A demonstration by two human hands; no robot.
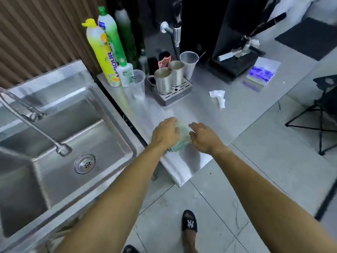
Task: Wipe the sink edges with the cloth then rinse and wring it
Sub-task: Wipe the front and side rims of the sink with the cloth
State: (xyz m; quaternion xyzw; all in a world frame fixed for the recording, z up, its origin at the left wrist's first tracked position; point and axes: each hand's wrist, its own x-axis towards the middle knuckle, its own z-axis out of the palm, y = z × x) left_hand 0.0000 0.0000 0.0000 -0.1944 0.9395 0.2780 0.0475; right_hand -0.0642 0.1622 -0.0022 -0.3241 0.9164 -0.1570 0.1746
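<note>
Green cloth [182, 138] lies bunched on the steel counter [191, 157] between both hands — left hand [165, 135] curled onto it, right hand [204, 138] touching its edge, grip unclear. Gather fully before carrying left to the sink [116, 114].

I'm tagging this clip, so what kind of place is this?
Probably a cafe or drinks-bar work area: a stainless steel sink, two metal milk pitchers on a drip tray, and dish soap bottles on a steel counter.
</note>
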